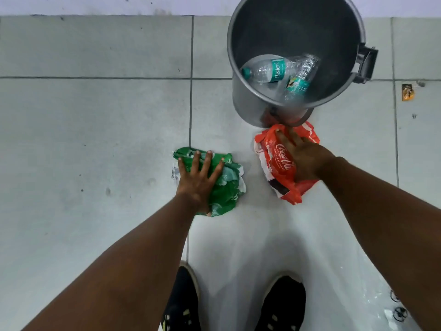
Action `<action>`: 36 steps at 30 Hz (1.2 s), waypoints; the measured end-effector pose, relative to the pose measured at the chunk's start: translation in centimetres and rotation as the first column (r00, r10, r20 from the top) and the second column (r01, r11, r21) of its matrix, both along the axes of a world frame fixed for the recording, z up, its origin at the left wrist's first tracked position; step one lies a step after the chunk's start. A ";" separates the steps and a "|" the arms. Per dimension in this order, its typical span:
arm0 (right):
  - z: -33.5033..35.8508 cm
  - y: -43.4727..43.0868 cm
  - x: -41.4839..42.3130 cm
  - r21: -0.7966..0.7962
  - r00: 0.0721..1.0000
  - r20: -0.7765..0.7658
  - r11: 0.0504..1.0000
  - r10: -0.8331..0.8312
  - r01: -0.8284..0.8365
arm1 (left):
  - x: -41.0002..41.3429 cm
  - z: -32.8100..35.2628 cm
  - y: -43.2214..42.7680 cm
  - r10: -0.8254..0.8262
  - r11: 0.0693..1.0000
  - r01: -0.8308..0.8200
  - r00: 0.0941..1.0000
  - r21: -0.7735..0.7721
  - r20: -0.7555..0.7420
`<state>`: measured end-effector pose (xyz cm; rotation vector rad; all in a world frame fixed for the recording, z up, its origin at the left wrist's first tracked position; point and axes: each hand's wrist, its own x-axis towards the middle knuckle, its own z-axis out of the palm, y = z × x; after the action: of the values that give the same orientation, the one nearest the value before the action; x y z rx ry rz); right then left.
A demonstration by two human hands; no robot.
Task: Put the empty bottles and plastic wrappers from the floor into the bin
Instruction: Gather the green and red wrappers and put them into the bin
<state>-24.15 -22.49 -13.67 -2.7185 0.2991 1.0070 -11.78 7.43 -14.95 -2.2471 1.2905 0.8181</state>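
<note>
Left hand (199, 181) spread flat on crumpled green plastic wrapper (226, 187), right hand (304, 156) open on crumpled red plastic wrapper (278, 168), beside round grey metal bin (245, 99). Better to close fingers fully before lifting.

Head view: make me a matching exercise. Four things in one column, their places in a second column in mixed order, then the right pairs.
Things:
1. green wrapper
2. red wrapper
3. bottles
4. orange scrap

Places:
A. inside the bin
B. on the floor under the left hand
C. alone on the floor, right of the bin
D. at the foot of the bin, under the right hand

Pairs: 1-B, 2-D, 3-A, 4-C
</note>
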 end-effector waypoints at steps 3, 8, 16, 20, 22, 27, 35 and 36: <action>-0.8 0.1 0.2 -0.112 0.999 0.020 0.993 0.037 -0.035 | 0.4 -0.2 -0.4 -0.007 1.000 0.007 1.000 -0.001 -0.005; 0.0 0.7 0.3 -0.264 0.991 0.017 0.957 0.134 -0.125 | 2.0 1.4 -1.6 -0.046 0.996 0.043 0.998 -0.079 -0.037; 9.0 3.8 -4.1 -0.117 0.958 0.240 0.975 -0.156 0.189 | 3.2 11.4 -1.5 0.296 0.838 -0.341 0.940 -0.426 -0.169; 16.7 4.3 -4.7 0.073 0.767 0.451 0.875 -0.457 0.478 | 3.7 19.9 -2.0 0.436 0.466 -0.623 0.780 -0.628 -0.449; 20.5 4.1 -4.5 0.193 0.624 0.514 0.788 -0.589 0.584 | 4.1 23.6 -3.0 0.416 0.290 -0.712 0.695 -0.639 -0.586; 28.9 2.9 -3.9 0.462 0.204 0.540 0.490 -0.817 0.739 | 7.0 30.6 -10.3 0.375 0.108 -0.716 0.672 -0.689 -0.639; 34.5 1.7 -5.8 0.559 -0.010 0.500 0.313 -0.866 0.767 | 10.6 32.1 -21.0 0.441 0.295 -0.700 0.703 -0.650 -0.558; 34.3 1.6 -6.4 0.558 -0.019 0.494 0.300 -0.869 0.774 | 10.4 31.7 -21.5 0.443 0.274 -0.728 0.676 -0.629 -0.589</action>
<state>-30.58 -20.90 20.65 -1.8372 1.4081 -0.4993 -1.40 -14.05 16.72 -3.7189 1.0039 0.9118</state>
